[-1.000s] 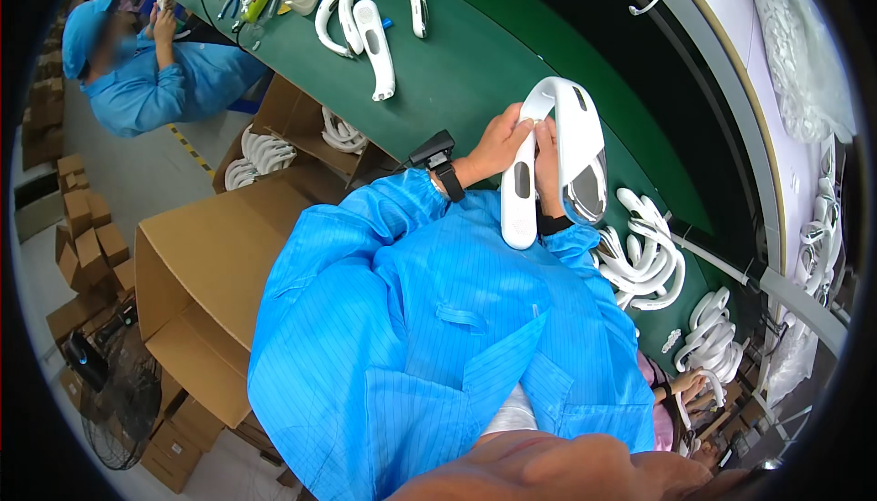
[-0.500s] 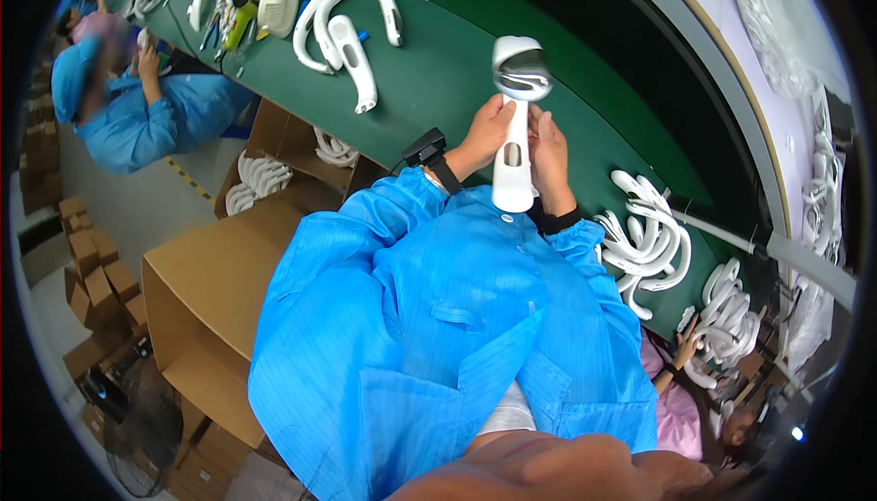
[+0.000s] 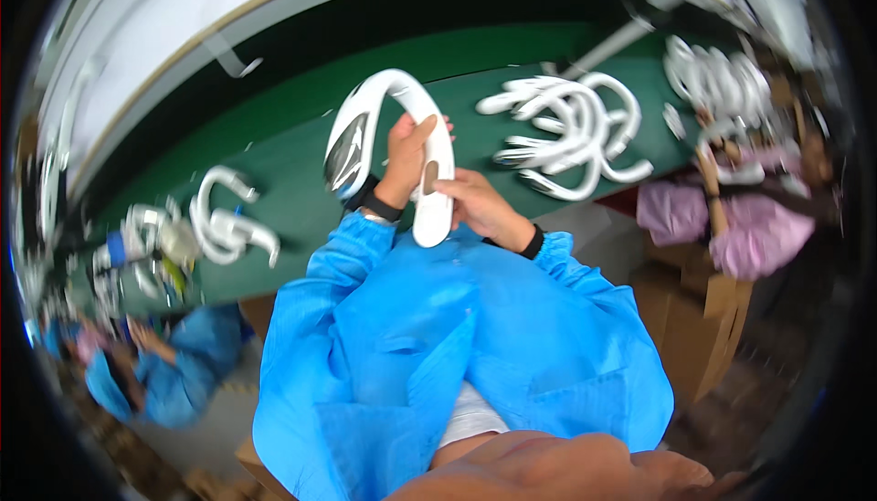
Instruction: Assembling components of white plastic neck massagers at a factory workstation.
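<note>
Above the green table I hold a white U-shaped neckband device (image 3: 441, 149) with a dark glossy panel at one end and an oval slot in its other arm. My left hand (image 3: 399, 161) is closed round that slotted arm from inside the curve. Close to the slot, my right hand (image 3: 481, 206) grips the same arm from the other side, its thumb on the front. Both hands are partly hidden by the device or blurred. Similar white curved pieces (image 3: 589, 122) lie in a tangled pile to the right of my hands.
More white curved pieces (image 3: 224, 227) lie on the green table (image 3: 306, 158) at left, near blurred tools. A co-worker in pink (image 3: 767, 227) reaches toward another white pile (image 3: 722, 81) at far right. Another in blue (image 3: 183, 378) sits at lower left. A cardboard box (image 3: 681, 318) stands right.
The view has swung to the right. The device has turned, so its U shape and slotted arm now show. Both hands remain on it, with the left inside the curve.
</note>
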The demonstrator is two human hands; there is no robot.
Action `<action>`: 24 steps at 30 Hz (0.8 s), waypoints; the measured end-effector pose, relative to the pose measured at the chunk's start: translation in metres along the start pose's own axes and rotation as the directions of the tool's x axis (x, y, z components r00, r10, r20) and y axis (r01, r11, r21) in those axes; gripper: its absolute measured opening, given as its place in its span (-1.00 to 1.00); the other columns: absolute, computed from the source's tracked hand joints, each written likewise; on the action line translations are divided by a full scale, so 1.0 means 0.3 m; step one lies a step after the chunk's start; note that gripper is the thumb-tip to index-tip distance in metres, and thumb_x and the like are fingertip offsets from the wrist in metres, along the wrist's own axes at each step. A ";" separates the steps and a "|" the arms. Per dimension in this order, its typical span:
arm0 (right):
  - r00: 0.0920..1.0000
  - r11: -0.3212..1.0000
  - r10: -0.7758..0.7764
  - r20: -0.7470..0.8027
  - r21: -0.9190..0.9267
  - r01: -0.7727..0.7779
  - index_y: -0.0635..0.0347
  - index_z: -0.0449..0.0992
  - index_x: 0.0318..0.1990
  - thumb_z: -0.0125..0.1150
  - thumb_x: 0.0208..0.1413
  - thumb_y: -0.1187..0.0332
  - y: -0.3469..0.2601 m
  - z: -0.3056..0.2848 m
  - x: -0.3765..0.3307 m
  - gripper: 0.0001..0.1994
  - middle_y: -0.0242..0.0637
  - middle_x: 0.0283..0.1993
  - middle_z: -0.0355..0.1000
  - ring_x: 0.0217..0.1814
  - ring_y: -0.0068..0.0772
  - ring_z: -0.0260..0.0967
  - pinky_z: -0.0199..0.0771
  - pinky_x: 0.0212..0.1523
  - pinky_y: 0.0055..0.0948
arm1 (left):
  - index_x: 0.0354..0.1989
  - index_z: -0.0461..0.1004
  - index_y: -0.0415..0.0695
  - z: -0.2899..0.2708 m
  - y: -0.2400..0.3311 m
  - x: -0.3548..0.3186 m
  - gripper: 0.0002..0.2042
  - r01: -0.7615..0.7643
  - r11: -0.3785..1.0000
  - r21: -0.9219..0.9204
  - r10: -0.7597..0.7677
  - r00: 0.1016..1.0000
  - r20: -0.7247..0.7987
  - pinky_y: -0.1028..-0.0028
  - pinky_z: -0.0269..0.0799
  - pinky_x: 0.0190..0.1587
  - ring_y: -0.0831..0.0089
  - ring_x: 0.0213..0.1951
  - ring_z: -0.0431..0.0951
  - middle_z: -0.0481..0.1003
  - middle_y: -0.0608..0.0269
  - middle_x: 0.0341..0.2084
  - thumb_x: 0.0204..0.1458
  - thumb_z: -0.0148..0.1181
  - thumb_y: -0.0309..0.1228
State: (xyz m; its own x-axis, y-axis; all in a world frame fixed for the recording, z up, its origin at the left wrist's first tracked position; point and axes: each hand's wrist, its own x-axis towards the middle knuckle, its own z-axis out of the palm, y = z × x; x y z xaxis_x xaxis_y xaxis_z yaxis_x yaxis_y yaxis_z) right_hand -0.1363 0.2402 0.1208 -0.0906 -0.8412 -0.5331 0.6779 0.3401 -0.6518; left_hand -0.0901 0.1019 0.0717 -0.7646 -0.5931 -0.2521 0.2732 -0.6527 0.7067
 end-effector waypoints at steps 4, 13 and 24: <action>0.970 0.983 -0.177 -0.165 0.023 0.184 0.34 0.34 -0.11 0.12 0.01 0.25 -0.061 -0.135 -0.157 -0.64 -0.25 -0.40 0.43 -0.51 -0.50 0.41 0.41 -0.60 -0.56 | -0.20 0.34 -0.28 0.217 -0.076 0.112 -0.81 0.178 0.984 -0.017 -0.170 0.959 0.227 0.35 0.50 -0.15 0.28 -0.26 0.53 0.48 0.03 -0.33 -0.01 0.08 -0.57; 0.724 0.719 -0.465 -0.510 0.259 0.645 0.36 0.35 -0.10 -0.03 0.09 0.22 -0.212 -0.683 -0.453 -0.64 -0.05 -0.36 0.47 -0.36 -0.21 0.48 0.53 -0.34 -0.32 | 0.07 0.29 -0.28 0.522 -0.291 0.260 -0.57 0.167 0.776 0.608 -0.401 0.875 0.272 0.47 0.44 -0.19 0.41 -0.16 0.49 0.44 0.13 -0.12 0.14 -0.01 -0.21; 0.225 0.905 -0.404 -0.887 -0.350 0.242 0.32 0.44 -0.57 0.19 -0.09 0.15 -0.346 -1.701 -0.434 -0.66 -0.25 -0.69 0.34 -0.74 -0.47 0.27 0.28 -0.73 -0.50 | -0.01 0.36 -0.21 -0.229 -0.050 -0.039 -0.65 0.375 0.669 0.642 -0.149 0.913 -0.379 0.46 0.48 -0.27 0.38 -0.27 0.54 0.50 0.10 -0.22 0.12 0.03 -0.24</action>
State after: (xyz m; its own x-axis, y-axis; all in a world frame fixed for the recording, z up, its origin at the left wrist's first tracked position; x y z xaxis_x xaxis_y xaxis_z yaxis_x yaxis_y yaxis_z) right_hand -0.5671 0.5289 -0.0174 -0.9410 0.0468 -0.3352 0.3358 0.2514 -0.9078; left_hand -0.0453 0.0861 0.0186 -0.5182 -0.6230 -0.5860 -0.4786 -0.3566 0.8023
